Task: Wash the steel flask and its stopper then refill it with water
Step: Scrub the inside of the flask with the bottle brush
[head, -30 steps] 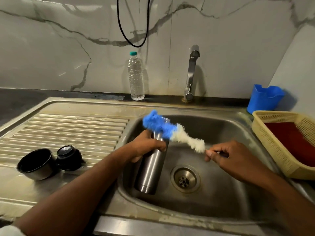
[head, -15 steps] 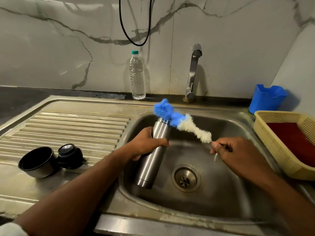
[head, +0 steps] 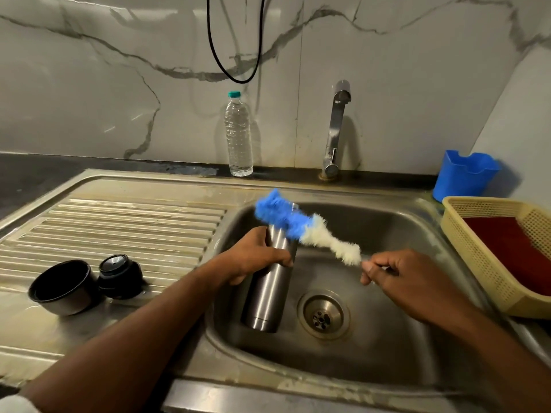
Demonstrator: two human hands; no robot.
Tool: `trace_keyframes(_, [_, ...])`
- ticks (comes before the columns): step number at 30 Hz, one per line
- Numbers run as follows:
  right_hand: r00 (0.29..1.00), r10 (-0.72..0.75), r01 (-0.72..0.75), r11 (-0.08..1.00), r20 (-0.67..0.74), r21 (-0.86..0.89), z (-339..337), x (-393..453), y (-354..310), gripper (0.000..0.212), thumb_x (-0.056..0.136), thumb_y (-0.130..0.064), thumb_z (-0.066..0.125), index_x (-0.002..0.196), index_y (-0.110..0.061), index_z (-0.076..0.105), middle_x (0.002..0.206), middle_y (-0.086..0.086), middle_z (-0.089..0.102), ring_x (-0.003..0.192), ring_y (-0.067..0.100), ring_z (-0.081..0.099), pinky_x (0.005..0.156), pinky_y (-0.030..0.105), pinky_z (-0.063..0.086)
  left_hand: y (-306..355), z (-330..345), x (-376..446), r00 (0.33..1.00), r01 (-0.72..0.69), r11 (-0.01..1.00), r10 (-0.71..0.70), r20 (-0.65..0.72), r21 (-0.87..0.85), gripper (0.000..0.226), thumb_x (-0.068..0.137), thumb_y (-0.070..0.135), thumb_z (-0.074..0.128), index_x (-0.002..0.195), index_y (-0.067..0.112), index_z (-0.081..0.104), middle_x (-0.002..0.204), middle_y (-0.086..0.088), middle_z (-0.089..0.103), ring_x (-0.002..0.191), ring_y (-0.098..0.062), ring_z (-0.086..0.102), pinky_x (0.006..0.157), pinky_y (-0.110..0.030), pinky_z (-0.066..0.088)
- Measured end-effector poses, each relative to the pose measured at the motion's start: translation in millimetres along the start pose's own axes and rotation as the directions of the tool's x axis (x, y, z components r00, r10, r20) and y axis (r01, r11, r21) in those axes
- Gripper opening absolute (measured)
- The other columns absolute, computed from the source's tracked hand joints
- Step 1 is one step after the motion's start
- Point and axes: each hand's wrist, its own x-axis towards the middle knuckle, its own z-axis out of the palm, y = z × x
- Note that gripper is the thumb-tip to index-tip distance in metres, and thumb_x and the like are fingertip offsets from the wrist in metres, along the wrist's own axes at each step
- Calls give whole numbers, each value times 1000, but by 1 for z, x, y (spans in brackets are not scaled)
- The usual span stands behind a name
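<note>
Two small items sat at the left end of the drainboard, near its front edge: a steel cup with a dark inside, mouth tilted up and to the left, and just right of it, touching or nearly so, the black stopper. Ribbed steel lay bare behind them up to the back rim and rightward to the basin's lip. At the back edge, against the marble wall, a clear water bottle stood upright, with the tap well to its right.

Inside the sink basin, by its left wall, the steel flask leaned with its mouth away and its base low near the basin floor. The left hand was wrapped round the flask's upper body, fingers curled tight. A bottle brush lay across the flask's mouth, blue bristles over the opening, white bristles trailing right. The right hand pinched the brush handle between thumb and fingertips, above the right half of the basin. The drain sat between flask and right wrist, with bare steel round it.

At the sink's right edge stood a blue holder and a yellow basket with something red inside.
</note>
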Motion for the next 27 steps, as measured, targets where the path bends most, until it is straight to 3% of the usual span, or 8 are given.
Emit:
trace_keyframes(2, [999,-2,2,1000,-34,-1,1,0,-2,30,98,-42,62,71,-34,73,64,-38,59,61,1,55,61,28,40,0,0,0,1000,-9,1000,9,-2,17,52,72,13,92,114,15,61,106,-12,71,95,-26,70,88,-40,61])
trace_keyframes(6, [999,-2,3,999,-35,32,2,-2,-6,29,99,-39,62,73,-32,74,56,-41,53,55,-2,49,57,24,33,3,-2,-1,999,-21,1000,21,-33,9,50,73,17,93,113,15,63,103,-13,73,90,-26,73,78,-39,64])
trace_keyframes(10, [997,-12,16,998,-79,54,1,-2,-7,28,99,-38,62,74,-32,74,58,-38,56,53,1,53,56,25,34,2,-1,-1,999,-35,999,35,-8,1,65,70,20,94,125,17,59,112,-12,71,99,-29,72,87,-45,63])
trace_keyframes(14, [999,-30,30,1000,-27,-4,4,-3,-9,29,99,-41,61,73,-33,73,58,-39,55,55,-1,54,55,24,33,2,0,-2,998,-65,998,65,-11,0,58,74,18,92,121,24,59,114,-3,68,104,-23,68,89,-36,59])
trace_keyframes(17, [997,-3,6,999,-82,47,5,0,-4,29,99,-39,61,73,-33,73,62,-37,58,56,1,56,57,24,35,3,-1,-4,999,-41,999,41,-10,24,73,60,23,94,124,18,59,111,-13,71,99,-29,72,88,-48,63])
trace_keyframes(19, [1000,-8,8,1000,-24,16,6,0,-4,30,99,-40,61,72,-33,73,61,-39,57,57,-2,56,57,23,34,3,-1,-4,999,-33,999,32,8,12,83,47,27,90,123,13,59,113,-18,70,99,-32,71,89,-49,63])
trace_keyframes(21, [997,6,-5,1000,-73,8,5,2,0,30,98,-42,62,71,-35,72,62,-36,58,57,1,56,58,26,38,2,0,-4,999,-35,999,35,17,5,88,39,33,83,120,9,59,112,-22,69,99,-35,70,88,-50,61])
trace_keyframes(27, [998,-3,4,1000,-68,4,4,2,2,29,97,-40,63,70,-35,72,58,-24,62,59,0,55,57,26,37,4,0,-4,999,-10,998,13,-51,58,74,50,34,94,113,11,61,109,-17,72,97,-31,72,91,-52,62])
